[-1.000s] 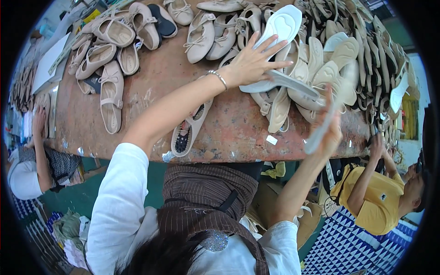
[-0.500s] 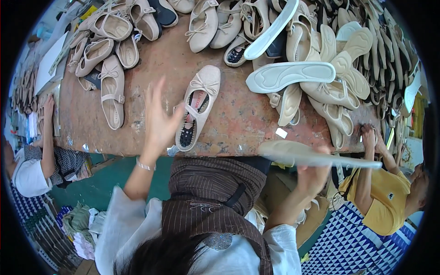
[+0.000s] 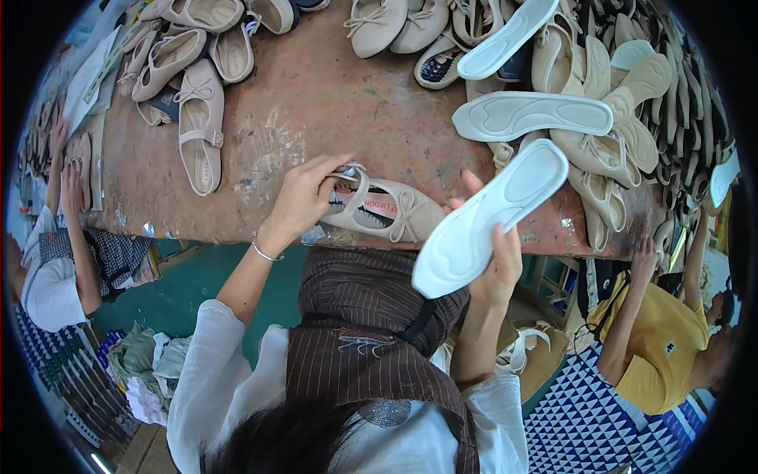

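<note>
A beige strap shoe [image 3: 421,217] with a bow lies near the table's front edge, its toe to the right. My left hand [image 3: 304,193] is closed on its heel end, fingers by the strap. A dark, stitched-looking inside with a pink printed patch shows through the opening. My right hand [image 3: 503,268] holds a white insole [image 3: 493,217] tilted just right of the toe, its moulded face showing. The thumb lies at the insole's edge and the other fingers are partly behind it. Another white insole [image 3: 533,115] rests on shoes farther back.
Beige shoes [image 3: 200,126] lie at the table's [image 3: 260,103] left and back. Shoes and beige insoles [image 3: 639,87] are heaped at the right. Co-workers stand at both sides, one in a yellow shirt [image 3: 663,347], one in white [image 3: 55,292].
My left hand has closed on the shoe's heel. The shoe has swung from toe pointing away to toe pointing right. The insole, edge-on before, has turned and come left toward the shoe.
</note>
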A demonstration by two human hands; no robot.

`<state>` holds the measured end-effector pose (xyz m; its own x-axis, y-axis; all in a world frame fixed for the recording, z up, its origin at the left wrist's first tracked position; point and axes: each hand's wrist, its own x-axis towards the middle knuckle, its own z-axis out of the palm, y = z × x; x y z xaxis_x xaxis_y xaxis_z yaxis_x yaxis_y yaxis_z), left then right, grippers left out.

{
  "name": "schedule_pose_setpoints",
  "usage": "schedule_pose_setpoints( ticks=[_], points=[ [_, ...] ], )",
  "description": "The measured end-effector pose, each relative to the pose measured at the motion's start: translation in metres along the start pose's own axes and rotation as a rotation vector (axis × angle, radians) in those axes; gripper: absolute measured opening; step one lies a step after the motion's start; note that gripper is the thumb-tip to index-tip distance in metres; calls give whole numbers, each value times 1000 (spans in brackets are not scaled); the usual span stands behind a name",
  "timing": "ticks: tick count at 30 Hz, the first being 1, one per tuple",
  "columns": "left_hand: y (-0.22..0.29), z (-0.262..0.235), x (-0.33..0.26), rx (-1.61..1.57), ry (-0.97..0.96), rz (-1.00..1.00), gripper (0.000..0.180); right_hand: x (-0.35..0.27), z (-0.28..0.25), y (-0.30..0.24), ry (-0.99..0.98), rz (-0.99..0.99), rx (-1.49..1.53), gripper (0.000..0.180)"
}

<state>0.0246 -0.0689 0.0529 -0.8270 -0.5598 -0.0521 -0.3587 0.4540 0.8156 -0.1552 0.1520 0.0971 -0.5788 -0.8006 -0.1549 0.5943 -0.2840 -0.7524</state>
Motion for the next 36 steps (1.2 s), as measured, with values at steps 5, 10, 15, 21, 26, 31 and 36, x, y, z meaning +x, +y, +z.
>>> schedule_pose_setpoints(
  ticks=[5, 10, 15, 21, 26, 31, 36],
  points=[
    [-6, -5, -31, 421, 368, 105, 38, -11, -7, -15, -7, -266, -1328, 65],
    [-3, 7, -68, 291, 392, -391, 50, -21, 2, 3, -230, -310, -1970, 55],
    [-9, 15, -63, -72, 439, -382, 59, -5, 12, 44, -304, -483, -1813, 42],
    [-28, 9, -68, -307, 347, -321, 75, 29, 41, 94, -401, -523, -1556, 23],
    [-36, 9, -68, -340, 360, -319, 73, 38, 47, 102, -391, -492, -1486, 19],
    [-41, 9, -66, -368, 368, -332, 66, 41, 53, 110, -399, -421, -1500, 23],
    [-41, 15, -56, -431, 472, -428, 44, 41, 54, 115, -409, -385, -1552, 27]
  ],
)
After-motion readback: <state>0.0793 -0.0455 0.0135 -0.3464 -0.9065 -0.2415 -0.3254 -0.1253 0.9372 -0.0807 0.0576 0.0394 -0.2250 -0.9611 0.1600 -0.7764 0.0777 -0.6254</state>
